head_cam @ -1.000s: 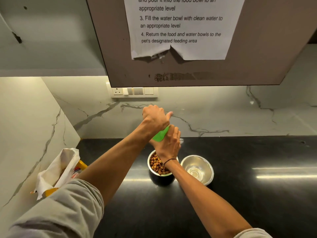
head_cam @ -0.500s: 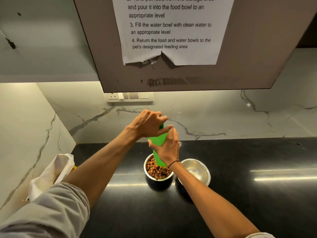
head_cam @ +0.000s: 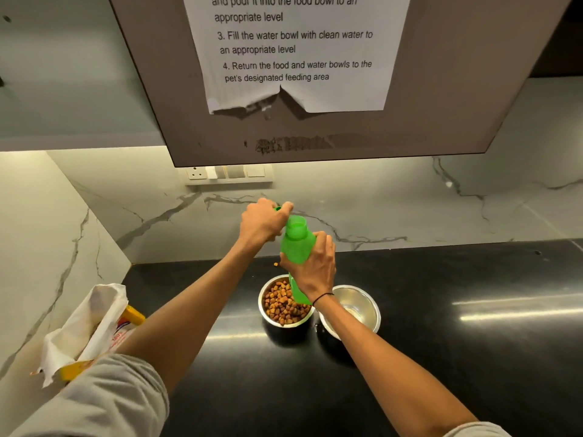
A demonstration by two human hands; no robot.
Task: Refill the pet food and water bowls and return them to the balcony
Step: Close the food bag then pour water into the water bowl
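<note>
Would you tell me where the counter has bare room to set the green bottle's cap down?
The widest bare counter lies right of the empty steel bowl. The front edge below both bowls is also free. It is crowded left, by the food bag, and around the kibble bowl.

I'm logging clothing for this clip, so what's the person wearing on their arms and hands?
Both forearms are bare. Light grey sleeves are pushed up above the elbows. A thin black band circles the right wrist. No gloves, rings or watch show on the left hand or the right hand.

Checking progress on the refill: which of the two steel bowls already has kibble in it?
The left bowl, below the green bottle; the right bowl holds no kibble.
</note>
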